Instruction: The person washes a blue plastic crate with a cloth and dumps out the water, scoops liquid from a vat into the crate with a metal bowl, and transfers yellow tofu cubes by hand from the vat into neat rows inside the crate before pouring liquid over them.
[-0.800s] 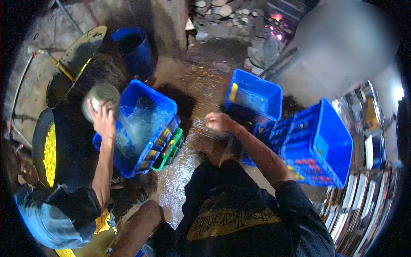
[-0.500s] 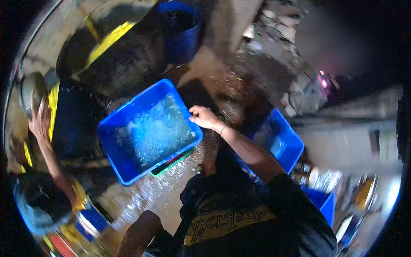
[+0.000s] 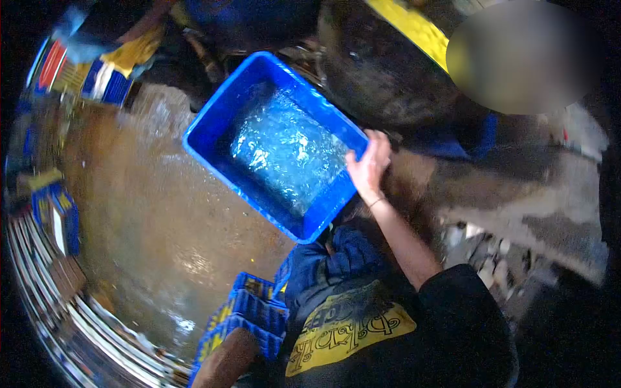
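A blue rectangular plastic tub (image 3: pixel 259 194) with clear, rippling water (image 3: pixel 288 152) in it fills the middle of the view. My right hand (image 3: pixel 372 161) grips the rim at its right-hand end, thumb on the inner side and fingers over the edge. My left hand does not show; a blurred, skin-toned part of a limb (image 3: pixel 229 359) is at the bottom left. What supports the tub's other end is hidden.
Wet brown floor (image 3: pixel 149 194) spreads on the left. Blue crates (image 3: pixel 249 310) stand near my legs. A large dark vat (image 3: pixel 381 77) with a yellow rim or filling (image 3: pixel 414 32) is beyond the tub. Rubble (image 3: pixel 488 255) lies at right, stacked slats (image 3: pixel 97 330) at lower left.
My view and body have swung round, so the vat has shifted to the right. The tub stays in my right hand. Another person's hand and a second blue tub have left view.
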Demonstrator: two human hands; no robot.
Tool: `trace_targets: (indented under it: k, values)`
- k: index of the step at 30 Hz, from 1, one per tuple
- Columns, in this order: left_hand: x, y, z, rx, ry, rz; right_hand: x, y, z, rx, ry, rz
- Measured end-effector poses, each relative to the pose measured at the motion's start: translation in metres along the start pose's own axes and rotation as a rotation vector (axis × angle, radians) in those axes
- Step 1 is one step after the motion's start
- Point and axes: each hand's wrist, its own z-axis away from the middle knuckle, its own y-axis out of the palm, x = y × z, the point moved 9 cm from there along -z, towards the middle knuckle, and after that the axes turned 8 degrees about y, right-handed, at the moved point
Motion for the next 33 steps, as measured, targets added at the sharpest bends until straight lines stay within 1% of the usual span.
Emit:
trace_targets:
  k: [1, 2, 3, 4, 5, 6, 7, 8, 9, 10, 11, 12, 13, 14, 15, 16, 17, 19, 21, 23, 24, 25, 26, 27, 28, 29, 30, 31, 33]
  values:
    - [0.001, -0.008, 0.005, -0.03, -0.019, 0.027, -0.014, 0.002, -0.005, -0.032, 0.032, -0.015]
    - [0.007, -0.018, 0.013, -0.066, -0.059, 0.047, -0.042, 0.011, 0.0, -0.147, 0.08, 0.083]
    - [0.003, -0.033, 0.016, -0.116, -0.074, 0.08, -0.072, 0.03, -0.004, 0.028, 0.279, -0.043]
    - [0.014, -0.043, 0.027, -0.182, -0.129, 0.117, -0.086, 0.055, 0.015, 0.371, 0.548, -0.295]
    - [0.032, -0.05, 0.042, -0.257, -0.201, 0.151, -0.094, 0.079, 0.054, 0.684, 0.845, -0.502]
    - [0.061, -0.052, 0.063, -0.347, -0.341, 0.159, -0.082, 0.083, 0.09, 0.875, 1.059, -0.602]
    - [0.098, -0.047, 0.096, -0.438, -0.513, 0.137, -0.081, 0.082, 0.115, 0.93, 1.184, -0.631]
    - [0.138, -0.032, 0.133, -0.503, -0.684, 0.057, -0.103, 0.098, 0.118, 0.897, 1.145, -0.664]
    - [0.181, -0.009, 0.173, -0.478, -0.822, -0.207, -0.13, 0.114, 0.117, 0.839, 1.202, -0.733]
    - [0.217, 0.018, 0.202, -0.57, -0.947, -0.124, -0.117, 0.117, 0.121, 0.882, 1.263, -0.762]
    - [0.25, 0.052, 0.225, -0.676, -0.936, 0.094, -0.121, 0.12, 0.115, 0.88, 1.159, -0.643]
    - [0.254, 0.07, 0.209, -0.706, -0.865, 0.262, -0.111, 0.121, 0.104, 0.859, 1.156, -0.642]
    - [0.262, 0.091, 0.204, -0.719, -0.704, 0.167, -0.103, 0.12, 0.097, 0.835, 1.157, -0.639]
    - [0.259, 0.101, 0.197, -0.743, -0.701, 0.102, -0.101, 0.122, 0.081, 0.798, 1.079, -0.637]
    - [0.255, 0.107, 0.189, -0.76, -0.706, 0.038, -0.103, 0.121, 0.057, 0.76, 1.01, -0.633]
    - [0.256, 0.11, 0.186, -0.803, -0.724, 0.004, -0.1, 0.124, 0.044, 0.867, 1.0, -0.639]
    - [0.262, 0.102, 0.192, -0.82, -0.735, 0.006, -0.098, 0.13, 0.03, 0.921, 1.009, -0.659]
    - [0.313, 0.105, 0.225, -0.761, -0.978, 0.5, -0.104, 0.135, 0.024, 0.99, 1.025, -0.648]
    - [0.366, 0.081, 0.247, -1.184, -1.051, 0.371, -0.088, 0.122, 0.025, 1.01, 0.892, -0.52]
    - [0.479, 0.105, 0.279, -1.389, -1.068, 0.317, -0.108, 0.128, 0.019, 0.897, 0.851, -0.472]
    - [0.516, 0.1, 0.283, -1.411, -1.12, 0.283, -0.113, 0.132, 0.015, 0.753, 0.789, -0.566]
    - [0.553, 0.096, 0.292, -1.433, -1.173, 0.253, -0.121, 0.133, 0.015, 0.73, 0.792, -0.59]
    - [0.627, 0.119, 0.327, -1.494, -1.219, 0.247, -0.104, 0.13, 0.019, 0.738, 0.801, -0.581]
    - [0.644, 0.1, 0.324, -1.386, -1.205, 0.123, -0.11, 0.131, 0.014, 0.727, 0.738, -0.602]
    - [0.648, 0.084, 0.32, -1.336, -1.307, 0.059, -0.114, 0.13, 0.011, 0.692, 0.69, -0.581]
    - [0.649, 0.075, 0.322, -1.275, -1.415, -0.01, -0.13, 0.129, 0.011, 0.687, 0.747, -0.52]
    - [0.695, 0.087, 0.357, -1.24, -1.542, -0.197, -0.114, 0.126, 0.013, 0.679, 0.748, -0.518]
    - [0.692, 0.083, 0.353, -1.231, -1.587, -0.27, -0.127, 0.128, 0.012, 0.667, 0.746, -0.546]
    - [0.681, 0.073, 0.34, -1.21, -1.681, -0.413, -0.116, 0.127, 0.014, 0.685, 0.739, -0.54]
